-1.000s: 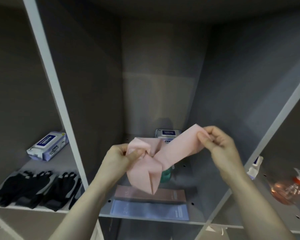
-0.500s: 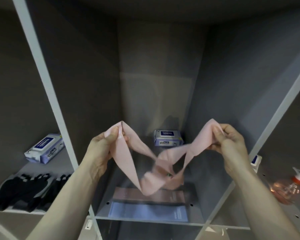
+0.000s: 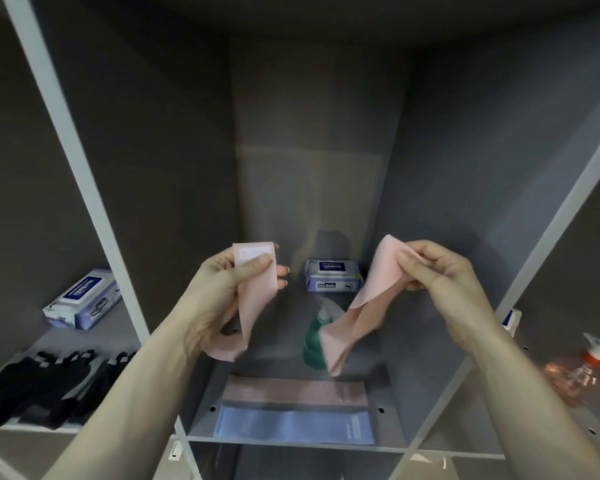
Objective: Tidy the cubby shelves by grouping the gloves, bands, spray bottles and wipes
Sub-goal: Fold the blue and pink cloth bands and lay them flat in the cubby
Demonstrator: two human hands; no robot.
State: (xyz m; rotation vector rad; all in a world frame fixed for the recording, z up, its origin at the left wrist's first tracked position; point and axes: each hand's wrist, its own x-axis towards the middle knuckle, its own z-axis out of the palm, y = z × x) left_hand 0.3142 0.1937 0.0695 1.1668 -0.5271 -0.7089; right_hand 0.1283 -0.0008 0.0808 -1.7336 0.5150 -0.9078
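I hold a light pink band [image 3: 378, 292] stretched loosely in front of the middle cubby. My left hand [image 3: 222, 292] pinches one end under the thumb, and my right hand [image 3: 440, 271] pinches the other end; the band's middle hangs down in twisted folds. On the cubby floor lie a dusty pink band [image 3: 295, 393] and a blue band [image 3: 291, 427], flat, side by side. A green spray bottle [image 3: 314, 341] stands behind them, partly hidden by the pink band. A wipes pack [image 3: 333, 275] sits at the back.
The left cubby holds another wipes pack [image 3: 84, 299] and several black gloves [image 3: 49, 386]. In the right cubby lies a pink spray bottle [image 3: 572, 375] with an orange-and-white trigger, and a small white item [image 3: 510, 318] sits by the white divider [image 3: 548, 230].
My hands have pulled apart and untwisted the bunched pink band; its two ends now hang separately from each hand, and the green bottle shows between them.
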